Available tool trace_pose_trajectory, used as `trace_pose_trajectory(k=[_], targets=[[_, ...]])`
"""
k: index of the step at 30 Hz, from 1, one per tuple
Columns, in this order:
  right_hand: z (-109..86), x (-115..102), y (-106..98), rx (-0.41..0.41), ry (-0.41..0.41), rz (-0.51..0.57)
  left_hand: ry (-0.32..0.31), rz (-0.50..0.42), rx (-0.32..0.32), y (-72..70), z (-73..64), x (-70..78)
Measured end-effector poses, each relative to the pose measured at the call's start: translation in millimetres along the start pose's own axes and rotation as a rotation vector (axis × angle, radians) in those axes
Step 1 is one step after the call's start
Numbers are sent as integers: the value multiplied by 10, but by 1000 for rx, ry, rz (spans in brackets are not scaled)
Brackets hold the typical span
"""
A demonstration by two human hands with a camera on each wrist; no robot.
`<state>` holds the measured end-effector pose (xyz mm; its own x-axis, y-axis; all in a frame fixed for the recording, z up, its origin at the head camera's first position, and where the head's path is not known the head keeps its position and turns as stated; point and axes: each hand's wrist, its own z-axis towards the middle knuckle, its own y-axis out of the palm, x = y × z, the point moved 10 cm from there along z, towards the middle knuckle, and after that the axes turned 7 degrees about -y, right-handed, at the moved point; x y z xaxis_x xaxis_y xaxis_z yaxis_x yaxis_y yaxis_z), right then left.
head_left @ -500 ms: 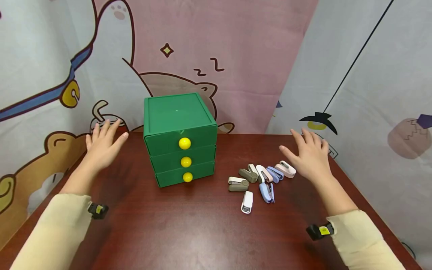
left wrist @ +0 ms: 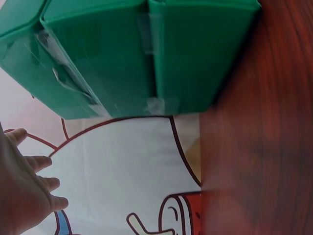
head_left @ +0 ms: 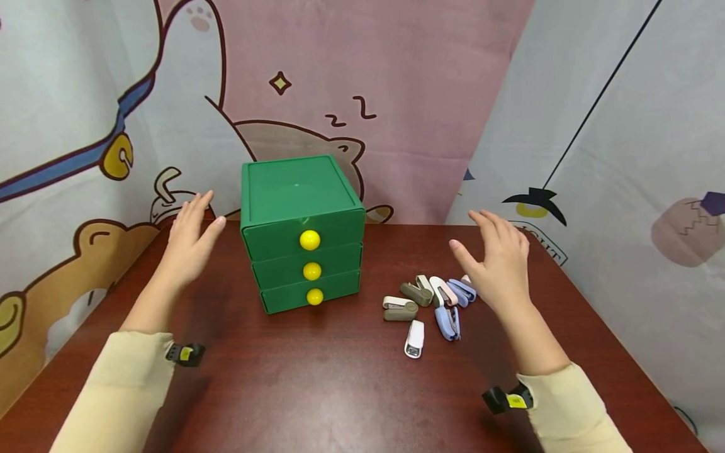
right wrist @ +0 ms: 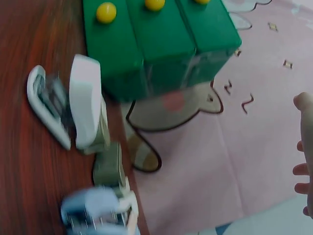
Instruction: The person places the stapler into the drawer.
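Observation:
My left hand [head_left: 189,245] hovers left of a green three-drawer box [head_left: 303,192], fingers extended and nothing in its grasp. All the drawers with yellow knobs [head_left: 309,240] are closed. On the right, my right hand [head_left: 498,261] is raised with its fingers spread, also holding nothing. Near it several small staplers lie in a cluster: a white one [head_left: 415,340] in front, olive-grey ones [head_left: 400,309], blue ones [head_left: 448,323] and a pale pink one [head_left: 443,291]. Another pale stapler [head_left: 467,280] is mostly hidden behind my right hand. Neither hand touches the box or a stapler.
The dark reddish-brown table [head_left: 317,384] extends to a cartoon-printed curtain [head_left: 430,94] behind it and along both sides. Strips of clear tape [left wrist: 73,78] run across the drawer box's side in the left wrist view.
Both hands have moved inward: the left one to the right, closer to the drawer box, the right one to the left, now covering part of a pale stapler. The box and staplers stay put.

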<state>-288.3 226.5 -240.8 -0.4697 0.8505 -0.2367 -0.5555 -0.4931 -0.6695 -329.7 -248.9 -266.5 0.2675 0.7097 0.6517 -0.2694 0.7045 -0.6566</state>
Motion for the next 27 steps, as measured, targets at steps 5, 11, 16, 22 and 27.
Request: trace_pose_trajectory(k=[5, 11, 16, 22, 27], targets=[[0, -248, -14, 113, -57, 93, 2, -87, 45, 2, -12, 82], [-14, -499, 6, 195, -79, 223, -28, -191, 88, 16, -39, 128], [-19, -646, 78, 254, -80, 314, -18, -255, 124, 5, -56, 171], [24, -849, 195, 275, -115, 387, -42, -352, 147, 19, -74, 193], [55, -1026, 318, 272, -139, 432, -36, -419, 159, 54, -73, 192]])
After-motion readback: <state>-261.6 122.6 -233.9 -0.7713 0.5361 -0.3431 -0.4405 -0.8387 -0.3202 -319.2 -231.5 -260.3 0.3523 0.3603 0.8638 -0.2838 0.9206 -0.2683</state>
